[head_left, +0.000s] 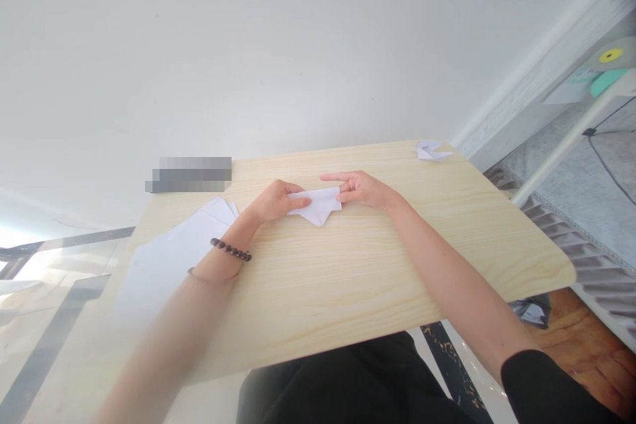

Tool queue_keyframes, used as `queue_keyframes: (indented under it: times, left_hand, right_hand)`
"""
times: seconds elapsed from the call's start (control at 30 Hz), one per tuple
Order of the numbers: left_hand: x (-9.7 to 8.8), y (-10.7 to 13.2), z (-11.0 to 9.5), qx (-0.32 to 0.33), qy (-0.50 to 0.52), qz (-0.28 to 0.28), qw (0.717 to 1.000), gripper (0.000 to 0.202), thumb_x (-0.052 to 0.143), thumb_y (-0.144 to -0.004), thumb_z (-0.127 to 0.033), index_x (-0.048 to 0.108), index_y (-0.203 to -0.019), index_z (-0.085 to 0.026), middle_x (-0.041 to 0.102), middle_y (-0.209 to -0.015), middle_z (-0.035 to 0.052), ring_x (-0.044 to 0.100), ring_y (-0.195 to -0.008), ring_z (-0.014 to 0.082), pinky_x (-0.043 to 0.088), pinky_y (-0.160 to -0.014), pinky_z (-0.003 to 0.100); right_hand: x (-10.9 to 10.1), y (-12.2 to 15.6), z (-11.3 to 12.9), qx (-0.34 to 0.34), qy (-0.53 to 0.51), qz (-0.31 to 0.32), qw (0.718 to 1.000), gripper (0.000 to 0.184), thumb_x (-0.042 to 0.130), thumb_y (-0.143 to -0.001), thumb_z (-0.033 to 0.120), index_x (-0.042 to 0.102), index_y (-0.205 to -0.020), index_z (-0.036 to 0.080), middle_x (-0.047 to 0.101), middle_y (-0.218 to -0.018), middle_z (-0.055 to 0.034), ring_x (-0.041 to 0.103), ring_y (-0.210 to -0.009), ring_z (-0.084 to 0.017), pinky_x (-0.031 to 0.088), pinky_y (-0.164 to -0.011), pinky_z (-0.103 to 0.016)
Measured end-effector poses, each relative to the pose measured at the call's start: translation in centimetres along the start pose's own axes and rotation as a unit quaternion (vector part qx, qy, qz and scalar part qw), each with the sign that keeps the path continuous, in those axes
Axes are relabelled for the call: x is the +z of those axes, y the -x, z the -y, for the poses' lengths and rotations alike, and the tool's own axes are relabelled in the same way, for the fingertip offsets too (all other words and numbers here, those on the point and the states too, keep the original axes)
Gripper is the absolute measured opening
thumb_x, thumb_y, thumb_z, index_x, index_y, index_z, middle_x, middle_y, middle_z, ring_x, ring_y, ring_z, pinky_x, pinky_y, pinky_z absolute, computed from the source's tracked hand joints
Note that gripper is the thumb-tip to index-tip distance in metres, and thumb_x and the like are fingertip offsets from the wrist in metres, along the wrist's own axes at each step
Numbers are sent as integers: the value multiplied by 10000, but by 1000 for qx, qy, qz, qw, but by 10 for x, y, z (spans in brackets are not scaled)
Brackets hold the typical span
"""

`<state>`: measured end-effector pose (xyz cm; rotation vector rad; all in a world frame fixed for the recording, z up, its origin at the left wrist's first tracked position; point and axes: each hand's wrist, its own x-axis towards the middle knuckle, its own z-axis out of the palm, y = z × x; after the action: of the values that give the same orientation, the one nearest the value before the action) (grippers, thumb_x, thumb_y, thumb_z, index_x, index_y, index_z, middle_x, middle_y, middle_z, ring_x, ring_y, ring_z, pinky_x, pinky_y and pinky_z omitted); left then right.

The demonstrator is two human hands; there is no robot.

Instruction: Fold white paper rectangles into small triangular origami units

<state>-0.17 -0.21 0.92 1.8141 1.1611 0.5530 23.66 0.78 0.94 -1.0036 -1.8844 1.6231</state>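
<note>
Black sleeve (pixel 551 384) nearest. Left fingers (pixel 300 203), right fingers (pixel 348 197) pinch opposite ends of folded paper (pixel 320 201) over tabletop (pixel 348 291); right index extended. Best keep ends level, pinch light, creases crisp.

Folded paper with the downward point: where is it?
In the middle of the head view, the folded paper is over the table, held between the left hand and the right hand.

Paper piece (pixel 322 201) between left hand (pixel 273 201), right hand (pixel 368 191), over table (pixel 348 285); sheets (pixel 171 258) at left, paper figure (pixel 430 151) far right.
</note>
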Motion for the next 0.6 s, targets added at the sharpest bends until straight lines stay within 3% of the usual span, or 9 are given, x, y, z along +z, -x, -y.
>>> queue_keyframes:
  times: [0.13,0.3,0.43,0.6]
  left_hand:
    - [-1,-1,2,-10,0,3,1000,322,588,-657,-472,594,-640,-150,448,-540,-25,354,-481,79,236,-447,219]
    - [-3,0,3,-6,8,-3,1000,319,584,-660,-457,635,-692,-144,495,-566,-13,393,-500,88,270,-454,214]
    - [-1,1,0,-11,-2,-18,1000,321,583,-656,-462,639,-677,-147,487,-546,-20,377,-479,80,259,-435,209]
    - [5,1,-7,-11,-11,-34,999,330,595,-650,-474,615,-627,-145,481,-541,-21,378,-484,77,251,-429,207]
  right_hand:
    - [-4,-1,-4,8,-37,25,999,634,581,-679,140,430,-1292,185,686,-718,18,621,-705,-126,468,-783,-292]
    - [-5,-1,-5,8,-114,22,993,588,594,-689,188,463,-1262,176,669,-1010,-67,618,-890,-182,479,-815,-351]
    - [0,-1,0,3,-83,14,996,459,591,-707,248,560,-1157,163,679,-930,-47,611,-849,-166,476,-782,-321]
    - [13,-2,5,4,6,-23,1000,302,604,-702,349,642,-932,158,634,-707,1,560,-644,-115,439,-602,-236]
